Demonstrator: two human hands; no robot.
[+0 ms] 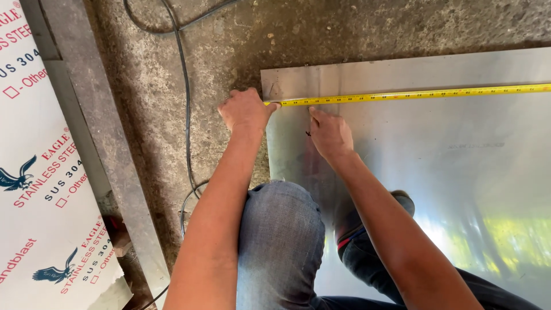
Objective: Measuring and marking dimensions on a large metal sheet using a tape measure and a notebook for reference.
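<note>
Shiny metal fills the right side of the view: a big flat steel sheet (436, 166) lies on the rough concrete floor (229, 51). A yellow tape measure (413, 95) is stretched flat along the far edge of the sheet, running from its far left corner out past the right side of the view.

The left hand (245, 110) is curled shut at that corner. Its thumb and fingers pinch the end of the tape and hold it at the sheet's left edge. The right hand (329, 133) sits on the sheet just to the right of the left hand. Its fingers are pressed together, with the tips touching the near edge of the tape. It seems to hold something small and dark, but it is too small to tell what.

The person crouches, with one knee in blue jeans (280, 241) between the two arms.

A black cable (185, 103) snakes over the floor left of the hands. Farther left lies a grey metal bar (97, 132), and beside it a white sheet with red and blue print (40, 189).
</note>
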